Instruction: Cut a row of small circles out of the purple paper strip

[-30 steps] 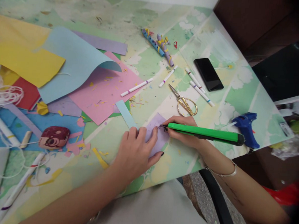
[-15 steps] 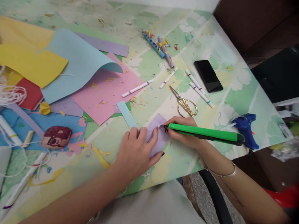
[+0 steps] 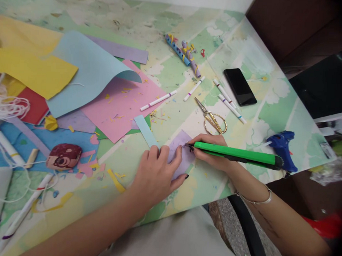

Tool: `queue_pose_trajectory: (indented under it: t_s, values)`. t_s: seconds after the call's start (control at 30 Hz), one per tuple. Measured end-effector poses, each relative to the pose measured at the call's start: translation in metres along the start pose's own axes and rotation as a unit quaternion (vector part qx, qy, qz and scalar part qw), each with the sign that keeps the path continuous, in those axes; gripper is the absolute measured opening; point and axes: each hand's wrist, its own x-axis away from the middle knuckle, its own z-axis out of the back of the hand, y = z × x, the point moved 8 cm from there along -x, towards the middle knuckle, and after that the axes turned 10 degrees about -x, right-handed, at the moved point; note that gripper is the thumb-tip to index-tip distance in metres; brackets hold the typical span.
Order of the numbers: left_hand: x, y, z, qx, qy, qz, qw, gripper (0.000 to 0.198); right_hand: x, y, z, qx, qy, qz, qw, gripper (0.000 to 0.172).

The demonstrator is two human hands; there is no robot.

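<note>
My left hand [image 3: 155, 173] lies flat with fingers spread, pressing down a small lilac paper piece [image 3: 182, 149] near the table's front edge. My right hand [image 3: 212, 152] is closed round a green utility knife [image 3: 235, 154], its tip touching the lilac paper just right of my left fingertips. A light blue paper strip [image 3: 145, 130] lies beside my left hand, partly under the fingers.
Gold scissors [image 3: 212, 118], several white markers [image 3: 158, 101], a black phone [image 3: 240, 87] and a blue glue gun [image 3: 282, 146] lie behind and right. Coloured paper sheets [image 3: 88, 71], white string and a brown cartoon-face piece [image 3: 64, 156] fill the left. The table edge [image 3: 184, 208] is close to me.
</note>
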Motion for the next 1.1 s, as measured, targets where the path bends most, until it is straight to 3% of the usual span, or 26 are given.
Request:
queue_pose_trajectory:
  t_s: [0.43, 0.73, 1.1]
  values:
    - [0.005, 0.003, 0.005, -0.017, -0.005, 0.050, 0.999, 0.067, -0.001, -0.002, 0.000, -0.011, 0.015, 0.001, 1.000, 0.014]
    - [0.005, 0.012, 0.003, 0.036, 0.014, -0.043, 0.998, 0.061, -0.001, -0.003, 0.002, -0.005, 0.012, 0.012, 1.000, 0.016]
    - [0.004, 0.014, 0.001, 0.023, -0.013, -0.053, 0.998, 0.062, 0.000, -0.002, 0.001, 0.009, 0.018, 0.010, 1.000, 0.018]
